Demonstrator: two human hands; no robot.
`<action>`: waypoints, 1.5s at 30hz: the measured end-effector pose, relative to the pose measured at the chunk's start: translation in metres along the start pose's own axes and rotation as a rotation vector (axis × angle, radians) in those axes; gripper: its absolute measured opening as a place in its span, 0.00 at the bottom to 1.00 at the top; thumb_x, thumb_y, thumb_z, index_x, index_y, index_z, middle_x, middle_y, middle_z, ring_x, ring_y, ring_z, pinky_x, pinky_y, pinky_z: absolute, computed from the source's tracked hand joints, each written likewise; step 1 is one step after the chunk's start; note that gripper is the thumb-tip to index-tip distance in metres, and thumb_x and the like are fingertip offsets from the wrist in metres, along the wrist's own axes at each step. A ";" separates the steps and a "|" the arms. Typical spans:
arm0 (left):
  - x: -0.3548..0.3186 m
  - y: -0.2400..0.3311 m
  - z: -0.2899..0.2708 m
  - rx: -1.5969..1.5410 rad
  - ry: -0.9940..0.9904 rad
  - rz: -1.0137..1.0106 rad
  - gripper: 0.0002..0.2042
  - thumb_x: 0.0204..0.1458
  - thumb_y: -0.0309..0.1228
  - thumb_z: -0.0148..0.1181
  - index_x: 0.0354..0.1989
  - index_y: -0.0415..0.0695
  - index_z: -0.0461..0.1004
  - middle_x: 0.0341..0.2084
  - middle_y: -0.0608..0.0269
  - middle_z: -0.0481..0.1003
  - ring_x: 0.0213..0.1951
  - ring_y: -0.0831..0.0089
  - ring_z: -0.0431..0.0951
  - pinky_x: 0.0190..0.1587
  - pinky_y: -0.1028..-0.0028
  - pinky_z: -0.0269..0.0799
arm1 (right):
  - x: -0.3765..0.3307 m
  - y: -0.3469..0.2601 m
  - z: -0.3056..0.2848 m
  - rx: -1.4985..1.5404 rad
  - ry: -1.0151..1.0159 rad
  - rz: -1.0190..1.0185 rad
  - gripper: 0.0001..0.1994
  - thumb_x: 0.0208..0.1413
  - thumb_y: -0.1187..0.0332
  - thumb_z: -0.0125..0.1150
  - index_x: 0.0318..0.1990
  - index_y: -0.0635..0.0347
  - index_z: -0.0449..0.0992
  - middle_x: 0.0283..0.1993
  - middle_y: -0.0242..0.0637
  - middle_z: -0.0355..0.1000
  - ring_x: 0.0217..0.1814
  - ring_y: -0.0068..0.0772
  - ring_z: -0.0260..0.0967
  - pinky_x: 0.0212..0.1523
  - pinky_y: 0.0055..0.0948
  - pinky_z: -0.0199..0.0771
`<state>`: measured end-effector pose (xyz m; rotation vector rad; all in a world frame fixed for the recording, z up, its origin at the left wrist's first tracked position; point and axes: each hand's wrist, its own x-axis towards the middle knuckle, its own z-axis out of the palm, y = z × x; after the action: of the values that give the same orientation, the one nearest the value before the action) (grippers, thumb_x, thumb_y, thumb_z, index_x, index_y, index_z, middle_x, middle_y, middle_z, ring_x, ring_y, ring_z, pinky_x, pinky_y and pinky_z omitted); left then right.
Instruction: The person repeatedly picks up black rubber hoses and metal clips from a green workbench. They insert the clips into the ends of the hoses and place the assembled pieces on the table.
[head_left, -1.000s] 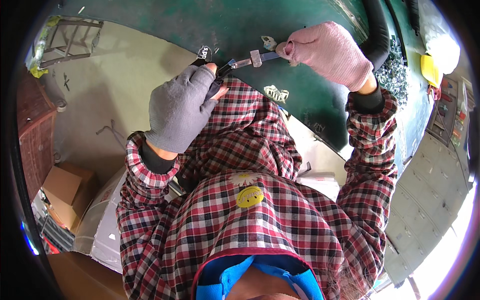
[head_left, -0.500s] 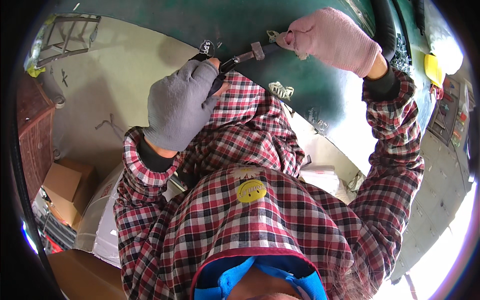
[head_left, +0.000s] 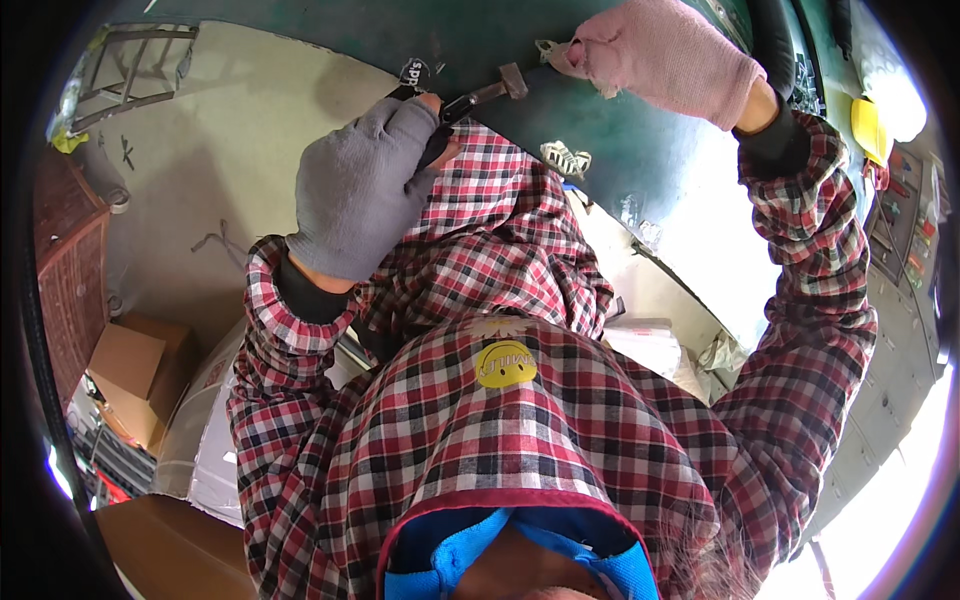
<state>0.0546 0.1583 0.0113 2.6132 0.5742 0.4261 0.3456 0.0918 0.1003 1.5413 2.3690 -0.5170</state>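
My left hand, in a grey fingertipless glove, is closed round a black-handled tool. Its short metal shank ends in a blocky, rust-brown head, like a small hammer. A black round patch with pale lettering shows just beyond the fingers. My right hand, in a pink glove, is raised over the dark green table, its fingers pinched on a small pale scrap. Most of that scrap is hidden by the fingers. A white cut-out patch with dark lettering lies on the table nearer me.
Black tubing runs along the far right, near a yellow object. On the left are a metal frame, a reddish-brown wooden cabinet and an open cardboard box. A plaid apron covers my lap.
My right hand has moved up and slightly right, still pinched. The left hand and its tool have shifted up a little. The gap between the tool head and the right hand looks slightly wider.
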 end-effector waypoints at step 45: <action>-0.074 -0.101 0.012 -0.278 0.244 -0.402 0.32 0.61 0.39 0.63 0.69 0.36 0.60 0.57 0.53 0.70 0.57 0.64 0.71 0.62 0.66 0.66 | 0.047 -0.154 0.147 2.263 0.790 -0.028 0.22 0.59 0.59 0.69 0.53 0.60 0.68 0.42 0.31 0.74 0.48 0.29 0.74 0.54 0.32 0.74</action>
<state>-0.0380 0.2036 -0.0614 2.1278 1.0175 0.6433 0.1905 0.0094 -0.0282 2.2225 1.1661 -3.8723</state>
